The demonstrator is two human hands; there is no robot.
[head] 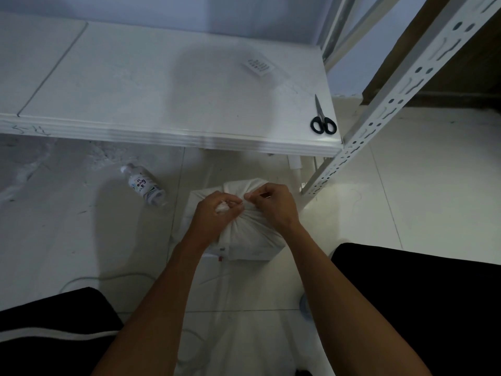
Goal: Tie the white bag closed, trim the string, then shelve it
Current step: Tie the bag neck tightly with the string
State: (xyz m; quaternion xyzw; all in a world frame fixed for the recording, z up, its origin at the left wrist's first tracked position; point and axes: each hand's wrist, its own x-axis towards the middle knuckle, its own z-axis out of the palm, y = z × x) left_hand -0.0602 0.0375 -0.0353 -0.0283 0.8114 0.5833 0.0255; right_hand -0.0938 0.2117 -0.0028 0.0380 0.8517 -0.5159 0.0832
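Note:
The white bag (249, 240) sits on the tiled floor between my knees, its mouth gathered into a bunch at the top. My left hand (217, 213) is closed around the bunched neck, with white cloth poking out between the fingers. My right hand (273, 204) pinches the fabric just to the right of it, fingertips nearly touching the left hand. A thin white string (108, 278) trails loose over the floor at the lower left. Black-handled scissors (322, 120) lie shut near the right front corner of the white table (162, 85).
A plastic bottle (145, 184) lies on its side on the floor left of the bag. A white perforated metal shelf upright (379, 112) rises at the right, beside the table. A small printed paper (260, 65) rests on the tabletop. My dark-trousered knees flank the bag.

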